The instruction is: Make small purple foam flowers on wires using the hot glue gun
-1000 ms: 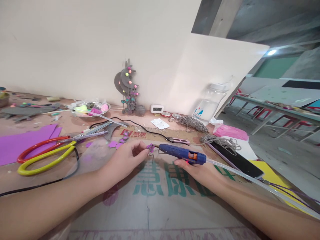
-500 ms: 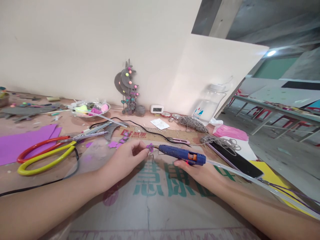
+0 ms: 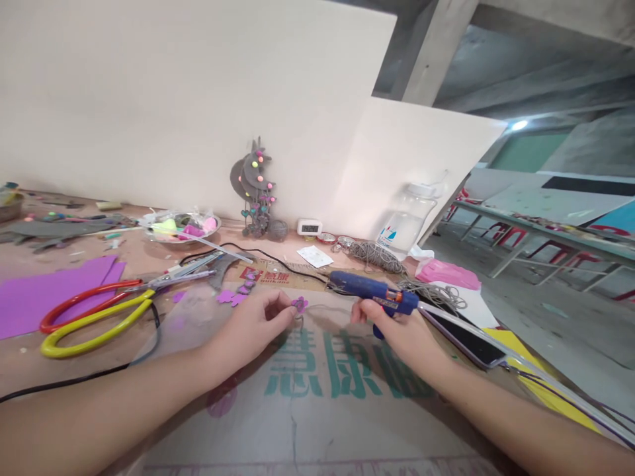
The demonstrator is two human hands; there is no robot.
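Observation:
Between thumb and fingertips, my left hand (image 3: 262, 322) pinches a small purple flower cutout (image 3: 300, 304) above the printed board (image 3: 213, 436). My right hand (image 3: 389, 324) is closed round a blue hot glue gun (image 3: 370, 287), whose tip points left, apart from the flower. A clear glue stick (image 3: 471, 337) sticks out of the gun's back end, and a faint strand stretches between flower and gun side. More purple flower pieces (image 3: 232, 297) lie just beyond my left hand.
Scissors with red and yellow handles (image 3: 96, 324) and purple sheets (image 3: 54, 294) lie at left. Farther back stand a bowl of pompoms (image 3: 181, 231), a grey moon ornament (image 3: 255, 178), a small digital clock (image 3: 308, 227) and a plastic jug (image 3: 407, 221). A phone (image 3: 464, 337) lies at right beside grey cord (image 3: 441, 294).
My right hand has drawn the glue gun away from the flower, to the right. My left hand keeps its pinch on the flower. The view has tilted slightly.

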